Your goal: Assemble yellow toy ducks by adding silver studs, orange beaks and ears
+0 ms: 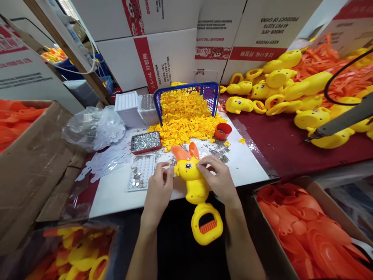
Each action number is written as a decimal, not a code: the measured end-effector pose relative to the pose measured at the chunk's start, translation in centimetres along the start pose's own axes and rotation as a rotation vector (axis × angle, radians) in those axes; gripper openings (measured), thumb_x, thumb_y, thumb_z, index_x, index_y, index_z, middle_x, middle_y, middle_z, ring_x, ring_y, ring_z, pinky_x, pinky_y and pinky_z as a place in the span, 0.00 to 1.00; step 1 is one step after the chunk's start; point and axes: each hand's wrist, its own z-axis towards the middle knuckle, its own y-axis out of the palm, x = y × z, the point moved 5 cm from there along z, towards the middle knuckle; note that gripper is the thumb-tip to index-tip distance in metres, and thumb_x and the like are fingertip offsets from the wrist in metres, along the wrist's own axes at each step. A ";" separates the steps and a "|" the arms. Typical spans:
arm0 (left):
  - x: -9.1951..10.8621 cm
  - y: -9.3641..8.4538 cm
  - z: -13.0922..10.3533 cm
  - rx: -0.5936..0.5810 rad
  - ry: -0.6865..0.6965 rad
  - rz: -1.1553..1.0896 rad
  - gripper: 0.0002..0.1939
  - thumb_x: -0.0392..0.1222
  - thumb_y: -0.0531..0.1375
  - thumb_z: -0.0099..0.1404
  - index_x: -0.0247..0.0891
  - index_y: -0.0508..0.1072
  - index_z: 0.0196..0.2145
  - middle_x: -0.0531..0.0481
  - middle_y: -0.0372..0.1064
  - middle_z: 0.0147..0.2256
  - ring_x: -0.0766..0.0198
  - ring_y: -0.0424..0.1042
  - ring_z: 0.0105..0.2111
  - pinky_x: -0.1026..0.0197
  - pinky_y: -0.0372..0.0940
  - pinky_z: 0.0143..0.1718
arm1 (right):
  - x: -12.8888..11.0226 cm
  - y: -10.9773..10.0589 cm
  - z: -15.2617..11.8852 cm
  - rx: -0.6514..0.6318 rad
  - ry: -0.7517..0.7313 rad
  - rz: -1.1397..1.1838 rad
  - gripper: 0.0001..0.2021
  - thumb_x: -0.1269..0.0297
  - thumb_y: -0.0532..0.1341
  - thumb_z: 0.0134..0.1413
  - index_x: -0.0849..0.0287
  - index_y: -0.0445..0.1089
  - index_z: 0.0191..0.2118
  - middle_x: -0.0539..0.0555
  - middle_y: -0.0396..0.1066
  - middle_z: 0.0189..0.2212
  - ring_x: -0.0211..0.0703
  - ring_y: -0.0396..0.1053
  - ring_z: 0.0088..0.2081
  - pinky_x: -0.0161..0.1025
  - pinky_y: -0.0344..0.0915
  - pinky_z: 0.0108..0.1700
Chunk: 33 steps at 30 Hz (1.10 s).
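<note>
A yellow plastic animal toy (194,188) with orange ears and a ring handle lies across the table's front edge, its handle hanging below. My left hand (160,186) is at the snout, thumb and fingers curled in against it; the exact contact is partly hidden. At the opposite side of the head, my right hand (218,177) grips with thumb and forefinger pinched near the eye. Small screws (220,151) lie scattered beyond the toy. A white tray (142,171) holding round metal discs is left of my left hand, with a red tray of small metal parts (146,142) behind it.
A blue basket (216,97) spills yellow pieces (183,126) over the table. Beside them stands a red cup (223,131). A dark tool (340,118) reaches in from the right, near more yellow toys (309,85). Boxes of orange parts (305,229) flank the table.
</note>
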 end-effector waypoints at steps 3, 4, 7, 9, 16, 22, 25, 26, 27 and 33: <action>-0.8 1.2 0.4 -0.034 -0.007 -0.053 0.19 0.57 0.50 0.71 0.42 0.64 0.28 0.54 0.65 0.24 0.62 0.67 0.25 0.60 0.60 0.30 | 0.3 -0.1 0.0 -0.010 -0.020 0.044 0.02 0.65 0.64 0.59 0.56 0.75 0.35 0.53 0.74 0.36 0.40 0.72 0.35 0.35 0.69 0.35; -1.0 1.5 0.3 -0.037 -0.001 -0.067 0.21 0.57 0.49 0.72 0.43 0.62 0.26 0.55 0.64 0.23 0.62 0.65 0.24 0.60 0.59 0.29 | 0.3 0.0 0.0 -0.003 -0.029 0.043 0.02 0.66 0.63 0.59 0.56 0.74 0.36 0.52 0.74 0.35 0.40 0.72 0.36 0.35 0.69 0.35; -1.2 2.2 0.0 0.004 0.038 -0.100 0.22 0.56 0.48 0.73 0.42 0.61 0.25 0.55 0.61 0.22 0.63 0.61 0.23 0.60 0.56 0.27 | 0.4 0.3 0.0 0.042 -0.077 0.009 0.05 0.68 0.61 0.62 0.56 0.73 0.34 0.52 0.74 0.34 0.40 0.72 0.37 0.36 0.69 0.36; -1.2 2.3 0.0 0.036 0.067 -0.109 0.22 0.54 0.48 0.73 0.43 0.60 0.24 0.55 0.60 0.21 0.64 0.60 0.23 0.60 0.55 0.27 | 0.3 0.7 0.0 0.076 -0.122 -0.014 0.06 0.69 0.60 0.63 0.56 0.72 0.33 0.52 0.74 0.34 0.41 0.72 0.38 0.37 0.69 0.38; -2.0 2.7 0.6 0.043 0.081 -0.148 0.24 0.57 0.45 0.74 0.43 0.58 0.24 0.56 0.58 0.20 0.65 0.58 0.21 0.61 0.54 0.24 | 1.0 0.6 0.0 -0.029 -0.118 0.111 0.08 0.62 0.61 0.63 0.56 0.75 0.35 0.55 0.72 0.36 0.44 0.71 0.41 0.40 0.70 0.44; -1.9 2.5 0.6 -0.007 0.097 -0.186 0.26 0.62 0.48 0.73 0.42 0.60 0.24 0.55 0.59 0.22 0.64 0.59 0.23 0.61 0.56 0.25 | 2.1 0.4 -0.3 -0.113 0.068 0.314 0.13 0.54 0.62 0.62 0.56 0.75 0.31 0.53 0.69 0.34 0.41 0.68 0.38 0.38 0.66 0.38; -1.8 2.4 0.6 -0.042 0.097 -0.207 0.26 0.63 0.48 0.72 0.42 0.61 0.25 0.54 0.61 0.22 0.64 0.61 0.24 0.60 0.57 0.26 | 2.5 1.2 -0.6 -0.060 0.162 0.335 0.10 0.55 0.69 0.53 0.55 0.73 0.32 0.52 0.68 0.36 0.40 0.65 0.36 0.36 0.65 0.36; -1.8 2.4 0.6 -0.052 0.097 -0.213 0.26 0.63 0.48 0.72 0.42 0.61 0.25 0.54 0.62 0.23 0.63 0.61 0.24 0.60 0.58 0.26 | 2.8 1.4 -0.7 -0.041 0.207 0.347 0.11 0.55 0.70 0.51 0.55 0.73 0.35 0.52 0.67 0.37 0.39 0.65 0.37 0.36 0.65 0.37; -1.8 2.3 0.6 -0.060 0.098 -0.218 0.26 0.63 0.48 0.72 0.42 0.62 0.25 0.54 0.62 0.23 0.63 0.62 0.24 0.60 0.58 0.26 | 3.0 1.7 -0.8 -0.020 0.256 0.361 0.14 0.55 0.71 0.49 0.54 0.72 0.39 0.51 0.67 0.39 0.40 0.66 0.38 0.37 0.66 0.38; -1.7 2.3 0.5 -0.075 0.143 -0.241 0.25 0.63 0.47 0.73 0.41 0.65 0.28 0.52 0.65 0.26 0.61 0.64 0.27 0.59 0.60 0.29 | 3.2 2.6 -1.1 -0.044 0.524 0.593 0.38 0.55 0.73 0.42 0.47 0.57 0.59 0.55 0.65 0.55 0.48 0.69 0.54 0.47 0.69 0.57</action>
